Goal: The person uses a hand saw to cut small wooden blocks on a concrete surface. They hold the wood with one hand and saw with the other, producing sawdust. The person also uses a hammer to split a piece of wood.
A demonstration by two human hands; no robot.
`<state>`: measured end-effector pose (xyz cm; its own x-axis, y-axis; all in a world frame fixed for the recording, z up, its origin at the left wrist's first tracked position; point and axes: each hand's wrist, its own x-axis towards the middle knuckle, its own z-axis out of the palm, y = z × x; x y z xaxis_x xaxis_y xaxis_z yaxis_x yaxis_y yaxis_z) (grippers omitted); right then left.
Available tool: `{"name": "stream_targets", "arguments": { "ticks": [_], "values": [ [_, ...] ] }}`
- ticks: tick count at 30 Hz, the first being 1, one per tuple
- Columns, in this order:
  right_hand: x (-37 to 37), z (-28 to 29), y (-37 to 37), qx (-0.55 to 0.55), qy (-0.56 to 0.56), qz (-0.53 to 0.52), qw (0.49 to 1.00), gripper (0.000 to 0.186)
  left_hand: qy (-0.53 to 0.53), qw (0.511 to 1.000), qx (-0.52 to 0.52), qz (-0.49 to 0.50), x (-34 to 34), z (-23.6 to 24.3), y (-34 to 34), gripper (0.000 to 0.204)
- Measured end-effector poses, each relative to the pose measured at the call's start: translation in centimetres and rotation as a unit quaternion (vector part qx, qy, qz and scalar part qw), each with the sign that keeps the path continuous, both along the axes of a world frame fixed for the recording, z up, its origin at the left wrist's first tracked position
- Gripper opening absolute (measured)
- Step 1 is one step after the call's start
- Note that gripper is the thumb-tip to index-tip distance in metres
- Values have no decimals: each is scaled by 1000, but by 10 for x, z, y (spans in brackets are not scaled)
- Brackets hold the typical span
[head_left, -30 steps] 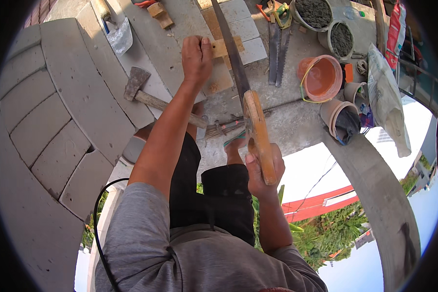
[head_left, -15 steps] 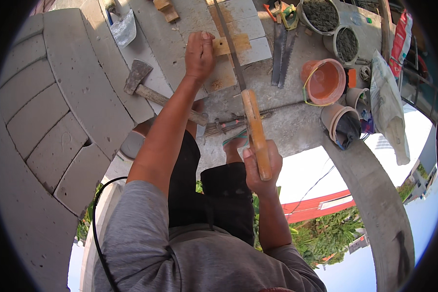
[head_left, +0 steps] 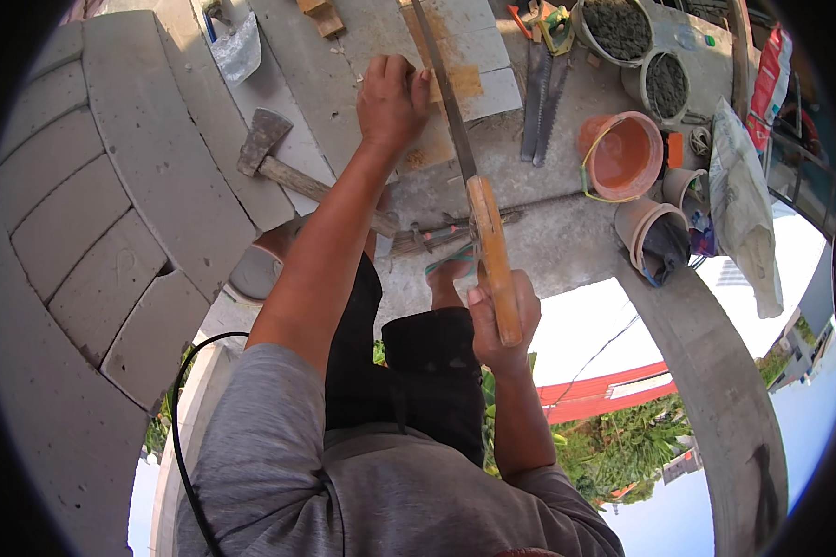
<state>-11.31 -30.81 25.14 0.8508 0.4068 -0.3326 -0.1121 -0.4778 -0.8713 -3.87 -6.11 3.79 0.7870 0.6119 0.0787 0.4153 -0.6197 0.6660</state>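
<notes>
My right hand is closed around the yellow-brown wooden handle of a handsaw. The saw's long narrow blade stretches away from me, up past the top edge of the view. Just left of the blade, my left hand is curled, its thumb near the metal. It covers the left end of a short flat piece of wood, whose other end shows to the right of the blade. Below the wood are pale grey blocks, partly stained brown with dust. What lies under my left fingers is hidden.
A hammer-like axe lies under my left forearm. Two other saws rest on the concrete to the right. Beyond are mortar buckets, an orange bucket and a sack. A block wall stands left; a wood offcut lies ahead.
My left hand has shifted right, closer to the blade, and now covers the wood's left end. The saw has moved very slightly toward me and to the right.
</notes>
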Motion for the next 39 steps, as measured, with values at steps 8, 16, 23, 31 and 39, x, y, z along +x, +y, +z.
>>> {"name": "stream_targets", "arguments": {
  "ticks": [8,16,23,31,39],
  "values": [
    [4,7,6,3,13,-35,999,15,-20,999,27,33,9,-10,-8,19],
    [11,2,6,-8,-68,12,998,13,-39,998,17,35,8,-11,-7,23],
    [8,2,12,7,16,-52,999,14,-40,999,2,37,9,-7,-7,24],
    [6,8,3,-23,-27,-7,999,13,-29,999,2,39,9,-8,-7,24],
    [-34,31,-45,-71,-88,37,993,14,-37,999,11,16,8,-8,-4,23]
  ]
}}
